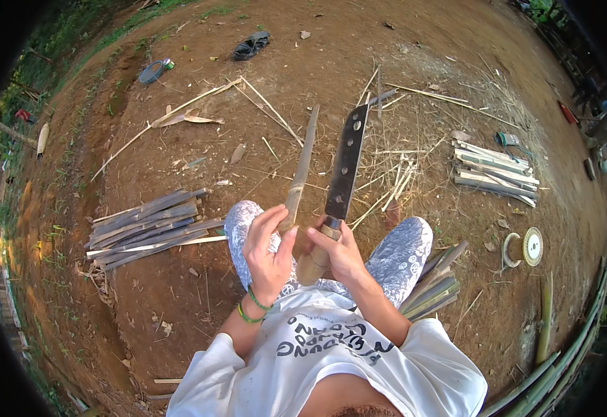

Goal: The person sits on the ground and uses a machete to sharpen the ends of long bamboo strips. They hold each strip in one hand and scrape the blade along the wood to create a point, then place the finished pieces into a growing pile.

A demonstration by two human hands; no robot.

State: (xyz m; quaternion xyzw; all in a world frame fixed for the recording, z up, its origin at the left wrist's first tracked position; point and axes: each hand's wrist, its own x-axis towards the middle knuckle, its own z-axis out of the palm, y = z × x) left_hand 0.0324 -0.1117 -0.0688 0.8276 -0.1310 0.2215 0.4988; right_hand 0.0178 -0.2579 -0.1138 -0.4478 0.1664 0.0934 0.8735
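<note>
My left hand [267, 251] grips the near end of a long split bamboo strip [301, 167] that points away from me. My right hand [340, 251] holds the wooden handle of a large cleaver-like knife [346, 165]; its dark blade with a row of holes stands upright just right of the strip. Blade and strip run almost parallel, a little apart. Both hands are above my knees in patterned trousers [404, 251], and green bands circle my left wrist.
A pile of dark bamboo strips [147, 226] lies on the dirt at left. A paler, shorter stack [496, 172] is at right, and more strips [434, 286] lie by my right leg. A spool [531, 246] and long bamboo poles [568, 347] are at right.
</note>
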